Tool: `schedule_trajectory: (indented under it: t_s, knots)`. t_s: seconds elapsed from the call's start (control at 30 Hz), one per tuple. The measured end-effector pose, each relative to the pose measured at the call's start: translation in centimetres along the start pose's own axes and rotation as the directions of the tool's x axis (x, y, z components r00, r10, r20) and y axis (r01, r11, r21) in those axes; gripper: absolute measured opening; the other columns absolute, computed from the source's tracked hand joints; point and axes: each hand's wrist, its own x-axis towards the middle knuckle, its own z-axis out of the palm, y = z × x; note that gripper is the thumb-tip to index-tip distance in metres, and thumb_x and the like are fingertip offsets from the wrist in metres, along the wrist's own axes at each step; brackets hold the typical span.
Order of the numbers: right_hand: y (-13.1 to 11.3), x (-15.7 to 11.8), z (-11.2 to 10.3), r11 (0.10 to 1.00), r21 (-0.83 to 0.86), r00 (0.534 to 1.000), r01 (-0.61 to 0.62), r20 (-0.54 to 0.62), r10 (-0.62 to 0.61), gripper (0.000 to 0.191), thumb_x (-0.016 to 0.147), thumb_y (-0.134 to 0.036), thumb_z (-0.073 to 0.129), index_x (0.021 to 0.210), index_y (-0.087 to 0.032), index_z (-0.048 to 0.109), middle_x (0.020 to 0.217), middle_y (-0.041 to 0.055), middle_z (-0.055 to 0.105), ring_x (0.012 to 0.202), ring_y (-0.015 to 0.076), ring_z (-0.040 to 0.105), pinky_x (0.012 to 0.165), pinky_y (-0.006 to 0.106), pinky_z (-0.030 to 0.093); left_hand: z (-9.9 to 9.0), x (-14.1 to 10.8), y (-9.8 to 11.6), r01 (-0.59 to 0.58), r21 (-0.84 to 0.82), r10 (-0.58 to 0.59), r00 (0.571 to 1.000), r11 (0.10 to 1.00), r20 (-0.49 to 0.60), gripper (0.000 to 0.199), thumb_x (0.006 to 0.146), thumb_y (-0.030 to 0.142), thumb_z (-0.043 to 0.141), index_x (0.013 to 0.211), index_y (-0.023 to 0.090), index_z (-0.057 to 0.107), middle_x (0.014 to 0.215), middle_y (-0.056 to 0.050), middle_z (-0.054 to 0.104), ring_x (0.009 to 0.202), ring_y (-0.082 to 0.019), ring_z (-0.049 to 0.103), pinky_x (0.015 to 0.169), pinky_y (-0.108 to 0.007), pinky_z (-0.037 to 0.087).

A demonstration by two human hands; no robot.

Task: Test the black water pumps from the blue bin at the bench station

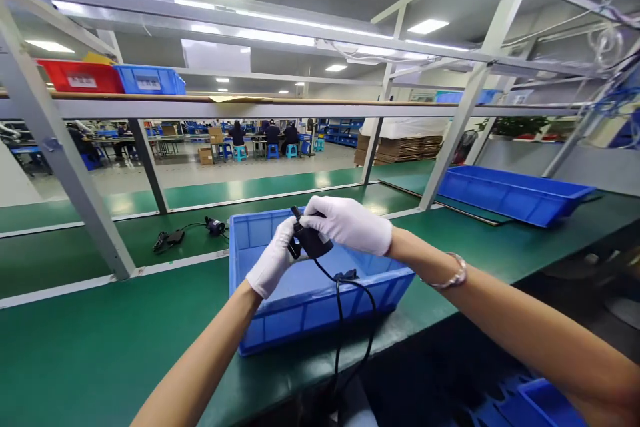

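Both my hands wear white gloves and hold one black corded device [314, 242] above a blue bin. My left hand [278, 255] is closed around the device's left side. From the right, my right hand [345, 222] grips its upper part, fingers bent over the top. The exact kind of device is not clear; it has a rounded body and a small pale label. A black cable [371, 320] runs down from it, over the near rim of the blue bin [295, 320] and below the table edge. A small black connector [347, 275] lies by that rim.
The green worktop [125, 334] carries another black corded device [215, 226] with an adapter [175, 237] at left. A long blue tray [510, 194] stands at right. Metal posts [75, 147] rise along the bench; red [80, 76] and blue [150, 79] bins sit on the shelf. People sit far back.
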Motion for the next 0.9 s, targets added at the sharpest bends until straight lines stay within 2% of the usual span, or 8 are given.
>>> schedule_trajectory:
  t_s: [0.13,0.27,0.43,0.53,0.63,0.7,0.77,0.9]
  knots:
    - [-2.6,-3.4,-1.6,0.980,0.199,0.991,0.013,-0.135,0.014,0.024,0.097,-0.041,0.064,0.086,-0.021,0.065,0.077,-0.0013,0.070,0.069,0.0133,0.060,0.068,0.022,0.044,2.8,-3.1,0.0,0.079,-0.104,-0.058,0.979,0.991,0.195,0.086,0.077,0.085,0.071,0.131,0.019,0.071,0.130,-0.017,0.075,0.115,-0.035,0.072,0.087,-0.043,0.062]
    - [-2.0,-7.1,-0.1,0.909,0.405,0.935,-0.096,-0.276,0.222,0.047,0.096,-0.067,0.051,0.091,-0.023,0.064,0.083,0.0021,0.070,0.076,0.0174,0.062,0.072,0.027,0.047,4.7,-5.7,-0.9,0.125,-0.254,-0.086,0.983,0.959,0.161,0.081,0.082,0.081,0.070,0.128,0.014,0.074,0.119,-0.018,0.079,0.101,-0.030,0.076,0.072,-0.033,0.060]
    - [0.4,-13.8,8.1,0.703,0.587,0.805,-0.401,-0.141,0.577,0.060,0.082,-0.085,0.055,0.080,-0.025,0.058,0.066,0.0021,0.063,0.063,0.0214,0.058,0.066,0.034,0.046,5.7,-7.3,-1.1,0.076,-0.416,-0.084,0.996,0.906,-0.003,0.068,0.092,0.072,0.067,0.125,0.014,0.075,0.108,-0.014,0.080,0.091,-0.023,0.076,0.075,-0.030,0.061]
    - [0.5,-17.4,14.1,0.556,0.687,0.776,-0.468,0.019,0.630,0.069,0.069,-0.091,0.060,0.082,-0.023,0.065,0.079,0.0084,0.072,0.080,0.0292,0.069,0.078,0.041,0.055,5.0,-8.5,-0.9,0.057,-0.498,-0.122,0.988,0.865,-0.098,0.065,0.094,0.072,0.064,0.126,0.015,0.073,0.102,-0.012,0.080,0.083,-0.021,0.075,0.074,-0.031,0.062]
    - [0.0,-19.4,17.2,0.437,0.771,0.756,-0.462,0.085,0.649,0.073,0.070,-0.092,0.059,0.086,-0.021,0.067,0.094,0.0105,0.074,0.097,0.0295,0.070,0.092,0.041,0.056,3.7,-10.4,-0.8,-0.011,-0.524,-0.101,0.977,0.852,-0.185,0.065,0.091,0.072,0.068,0.121,0.016,0.074,0.096,-0.010,0.078,0.073,-0.020,0.073,0.066,-0.031,0.063]
    - [0.1,-20.2,17.1,0.382,0.809,0.724,-0.447,0.077,0.685,0.076,0.069,-0.095,0.058,0.090,-0.022,0.063,0.093,0.0082,0.068,0.093,0.0256,0.066,0.089,0.038,0.056,2.5,-11.9,-0.6,-0.106,-0.509,-0.054,0.956,0.854,-0.289,0.063,0.086,0.072,0.074,0.117,0.017,0.075,0.097,-0.009,0.078,0.072,-0.020,0.073,0.063,-0.031,0.063]
    - [0.6,-20.7,16.1,0.330,0.827,0.708,-0.455,0.112,0.697,0.076,0.070,-0.097,0.051,0.088,-0.023,0.059,0.073,0.0007,0.054,0.067,0.0187,0.054,0.065,0.033,0.052,1.0,-13.3,-0.2,-0.197,-0.483,-0.013,0.918,0.853,-0.397,0.063,0.083,0.071,0.077,0.118,0.020,0.075,0.101,-0.008,0.078,0.075,-0.021,0.074,0.062,-0.031,0.064]
    - [3.1,-21.1,13.2,0.296,0.782,0.719,-0.549,0.260,0.644,0.068,0.076,-0.087,0.054,0.086,-0.020,0.066,0.056,-0.0094,0.026,0.045,0.0094,0.016,0.040,0.025,0.022,-1.3,-15.2,0.4,-0.228,-0.519,-0.059,0.876,0.824,-0.478,0.063,0.087,0.075,0.069,0.121,0.022,0.074,0.099,-0.007,0.077,0.076,-0.022,0.074,0.063,-0.032,0.064]
